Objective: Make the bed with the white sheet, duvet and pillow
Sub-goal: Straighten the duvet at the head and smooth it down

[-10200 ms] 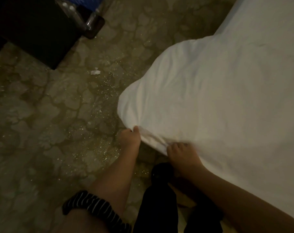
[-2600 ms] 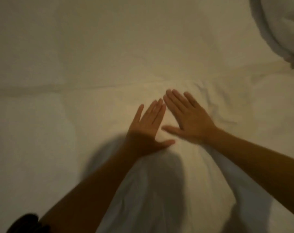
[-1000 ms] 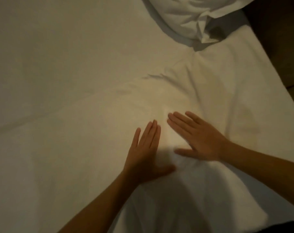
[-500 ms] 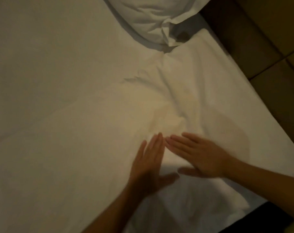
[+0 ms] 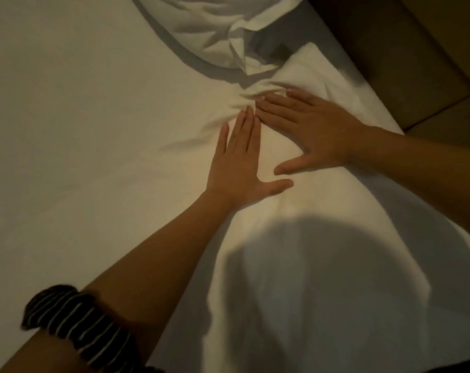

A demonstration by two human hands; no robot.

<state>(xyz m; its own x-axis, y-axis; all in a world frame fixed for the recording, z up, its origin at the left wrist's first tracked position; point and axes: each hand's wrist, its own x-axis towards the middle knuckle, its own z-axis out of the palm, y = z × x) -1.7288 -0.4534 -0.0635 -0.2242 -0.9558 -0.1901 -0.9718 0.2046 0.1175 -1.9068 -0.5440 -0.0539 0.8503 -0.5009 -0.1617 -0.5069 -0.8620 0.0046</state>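
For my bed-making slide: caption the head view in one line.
Left hand and right hand press flat on white bedding, wrinkles bunched at the fingers near the pillow.

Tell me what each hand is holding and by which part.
Nothing is held. The left hand and right hand lie flat, fingers straight, pressing on the white bedding near the pillow.

Nothing could be read: no words, labels, brands or numbers showed on the white bedding (image 5: 75,125) — nor on the pillow (image 5: 207,30) at upper middle.
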